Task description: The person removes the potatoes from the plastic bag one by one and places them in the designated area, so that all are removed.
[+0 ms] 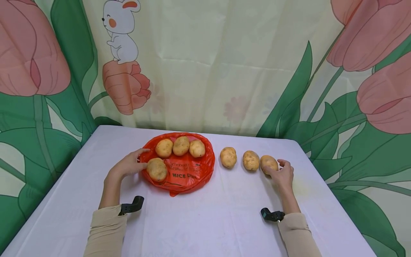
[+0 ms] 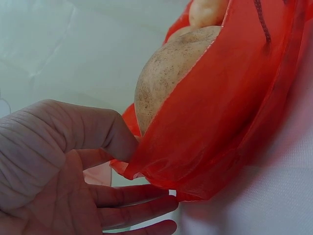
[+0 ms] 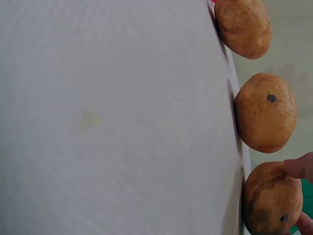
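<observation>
red bag [image 1: 192, 180]: spread in a shallow round on the counter [image 1: 199, 232], left of the loose row; its raised rim probably helps cradle the potatoes so they do not roll.
left hand [image 1: 126, 164]: grip clamped on the left rim of the bag, thumb toward the inner side and other fingers outside, presumably to steady the film and hold the mouth wide.
right hand [image 1: 283, 175]: grip clamped on the rightmost potato [image 1: 269, 163], thumb at its near side, fingers at its right; the potato sits at the end of the row.
loose row: the leftmost potato [image 1: 228, 157] and middle potato [image 1: 251, 160] lie beside the held one, perhaps lined up so each can be grasped singly.
in the bag: three rear potatoes [image 1: 181, 145] side by side along the far part, and a front potato [image 1: 157, 170] just beside the left thumb.
film: thin, glossy, crinkled plastic, slightly see-through at the edge, with dark lettering on its base.
skins: matte tan, lumpy ovals, finely speckled; dark spots mark the middle and rightmost ones.
cloth [image 1: 160, 228]: white, smooth, lightly creased over the counter.
backdrop [image 1: 199, 71]: a hanging curtain printed with tulips and a rabbit.
</observation>
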Available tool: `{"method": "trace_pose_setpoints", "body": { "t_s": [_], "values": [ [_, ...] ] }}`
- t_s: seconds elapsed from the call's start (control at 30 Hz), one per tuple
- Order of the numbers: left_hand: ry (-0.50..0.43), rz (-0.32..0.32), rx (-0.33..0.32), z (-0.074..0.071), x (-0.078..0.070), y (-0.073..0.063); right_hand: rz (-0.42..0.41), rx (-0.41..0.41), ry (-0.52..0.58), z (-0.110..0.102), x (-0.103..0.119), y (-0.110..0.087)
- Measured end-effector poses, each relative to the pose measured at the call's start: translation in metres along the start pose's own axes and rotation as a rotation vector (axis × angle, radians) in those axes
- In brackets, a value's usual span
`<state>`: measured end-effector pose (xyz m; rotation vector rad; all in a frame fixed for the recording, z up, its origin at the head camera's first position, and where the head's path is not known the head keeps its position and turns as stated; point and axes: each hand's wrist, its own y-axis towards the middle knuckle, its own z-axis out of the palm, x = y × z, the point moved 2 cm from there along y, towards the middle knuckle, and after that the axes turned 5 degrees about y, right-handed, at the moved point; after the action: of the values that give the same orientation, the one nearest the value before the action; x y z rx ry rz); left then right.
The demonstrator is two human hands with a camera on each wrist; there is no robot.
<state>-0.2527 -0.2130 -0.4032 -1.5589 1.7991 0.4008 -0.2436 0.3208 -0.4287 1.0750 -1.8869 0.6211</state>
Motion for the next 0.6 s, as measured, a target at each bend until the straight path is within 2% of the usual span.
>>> {"method": "trace_pose_setpoints", "body": {
  "t_s": [0.3, 0.6],
  "values": [
    [-0.012, 0.004, 0.001, 0.000, 0.000, -0.001, -0.018, -0.004, 0.009, -0.001, 0.006, -0.006],
    [-0.019, -0.007, 0.006, 0.000, -0.001, -0.001, -0.127, -0.040, 0.022, 0.003, 0.029, -0.021]
  ]
}}
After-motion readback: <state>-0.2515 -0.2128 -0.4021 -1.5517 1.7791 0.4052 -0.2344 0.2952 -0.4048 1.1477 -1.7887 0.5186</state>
